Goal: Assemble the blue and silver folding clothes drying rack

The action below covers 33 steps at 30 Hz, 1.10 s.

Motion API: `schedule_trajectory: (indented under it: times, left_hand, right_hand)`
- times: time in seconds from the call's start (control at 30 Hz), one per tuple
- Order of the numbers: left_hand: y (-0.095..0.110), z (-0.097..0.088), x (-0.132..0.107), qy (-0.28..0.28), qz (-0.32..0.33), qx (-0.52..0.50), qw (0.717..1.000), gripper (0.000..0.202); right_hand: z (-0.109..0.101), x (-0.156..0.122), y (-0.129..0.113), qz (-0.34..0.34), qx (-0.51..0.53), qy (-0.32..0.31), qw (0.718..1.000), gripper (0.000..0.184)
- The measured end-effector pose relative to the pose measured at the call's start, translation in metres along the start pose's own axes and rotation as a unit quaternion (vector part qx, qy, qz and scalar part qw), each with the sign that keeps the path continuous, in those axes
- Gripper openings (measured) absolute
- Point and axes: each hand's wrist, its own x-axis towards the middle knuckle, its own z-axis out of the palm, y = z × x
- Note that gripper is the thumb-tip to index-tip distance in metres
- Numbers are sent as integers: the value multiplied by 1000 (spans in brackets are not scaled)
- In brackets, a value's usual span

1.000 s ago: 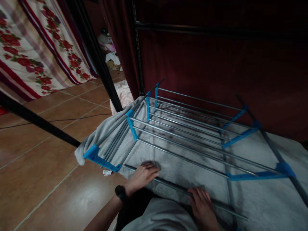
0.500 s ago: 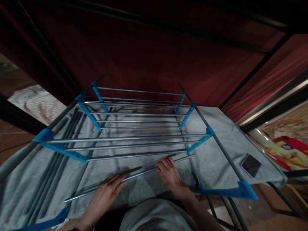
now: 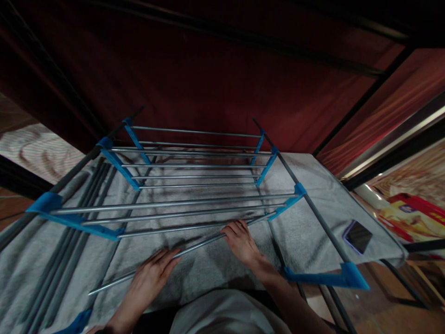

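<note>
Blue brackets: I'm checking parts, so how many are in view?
8 brackets: four along the left of the rack, four along its right; the nearest left one is cut off.

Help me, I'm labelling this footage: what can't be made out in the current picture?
Head view:
Parts of the held rod: hidden by the left hand and right hand.
Near-left blue bracket: cut off by the bottom edge.
Red-and-yellow package: markings blurred, cut off by the right edge.

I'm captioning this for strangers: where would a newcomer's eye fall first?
Likely on the metal rack with its bright blue brackets, spread across the grey blanket. Nearest the viewer, the left hand and right hand hold a slanting metal tube. Toward the right, a phone lies on the blanket.
</note>
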Motion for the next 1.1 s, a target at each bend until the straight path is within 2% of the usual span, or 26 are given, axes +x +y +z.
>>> schedule_trajectory:
  times: [0.3, 0.6, 0.77, 0.97, 1.03, 1.1]
  left_hand:
    - [6, -2, 6, 24, 22, 6, 999, 46]
    - [12, -17, 19, 35, 43, 12, 998, 46]
    - [14, -21, 27, 57, 51, 40, 996, 43]
    - [39, -36, 34, 88, 51, 35, 994, 31]
    - [49, -42, 33, 118, 35, 29, 992, 29]
    - [55, -45, 27, 174, 9, 19, 985, 28]
  right_hand:
    - [-5, 0, 1, -9, -14, 3, 1000, 23]
    - [-7, 5, 3, 6, -9, 6, 1000, 22]
    - [-5, 8, -11, -36, -25, 22, 999, 32]
    - [9, 13, -16, -91, -59, 31, 994, 50]
    - [10, 18, -11, -95, -56, 19, 994, 56]
    - [12, 21, -3, -103, -56, 8, 993, 59]
